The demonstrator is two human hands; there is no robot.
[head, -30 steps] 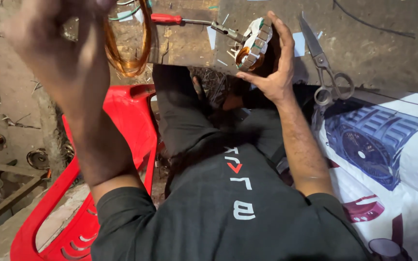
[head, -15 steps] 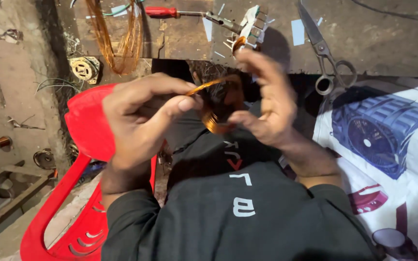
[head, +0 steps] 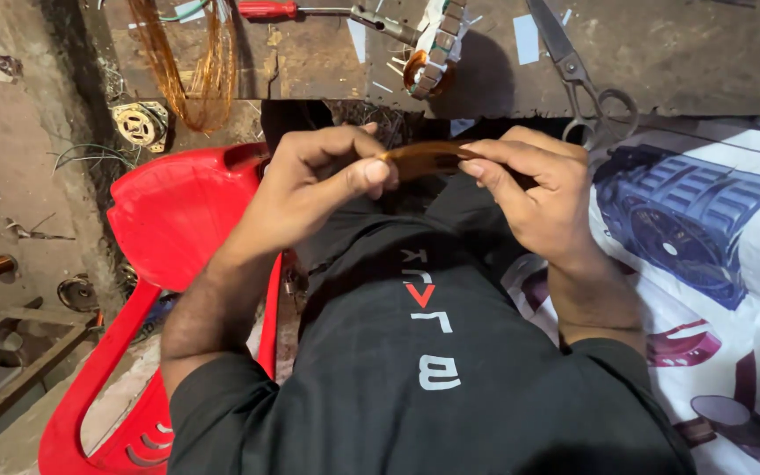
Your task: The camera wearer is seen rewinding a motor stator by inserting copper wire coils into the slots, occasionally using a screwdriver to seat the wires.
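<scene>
Cluttered workbench (head: 661, 62), hands (head: 521, 189) now stretching copper coil (head: 428, 158) flat

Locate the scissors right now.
Head view, upper right: the scissors lie on the dark workbench, handles toward the person, just above the right hand and right of the stator core.

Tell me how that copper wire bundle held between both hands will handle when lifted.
The copper wire bundle probably flexes: it is flattened between the left hand and right hand. Looks light, since fingertips alone hold it. Strands may splay; the loose coil on the bench droops.
</scene>
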